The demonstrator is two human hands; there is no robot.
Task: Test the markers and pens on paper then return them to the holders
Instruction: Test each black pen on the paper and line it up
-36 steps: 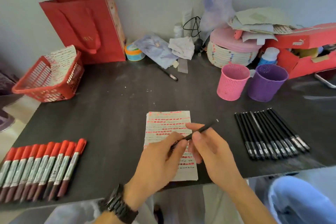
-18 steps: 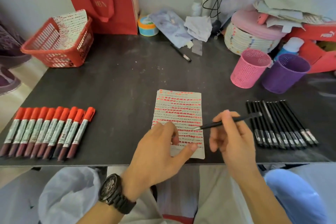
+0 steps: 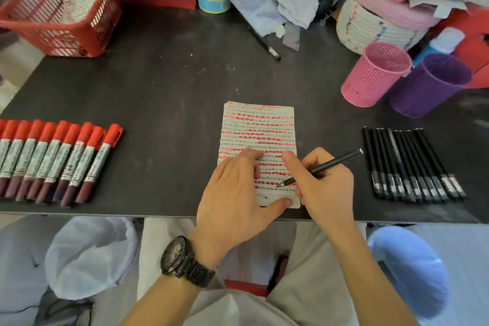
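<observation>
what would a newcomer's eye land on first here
The red-streaked sheet of paper in the centre draws the eye: the left hand presses it flat while the right hand holds a black pen tip-down over it. Flanking it, a row of red markers lies at the left and a row of black pens at the right.

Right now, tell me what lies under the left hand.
The marked paper, held flat on the table by the left hand. Whatever is written beneath the fingers is covered.
</observation>
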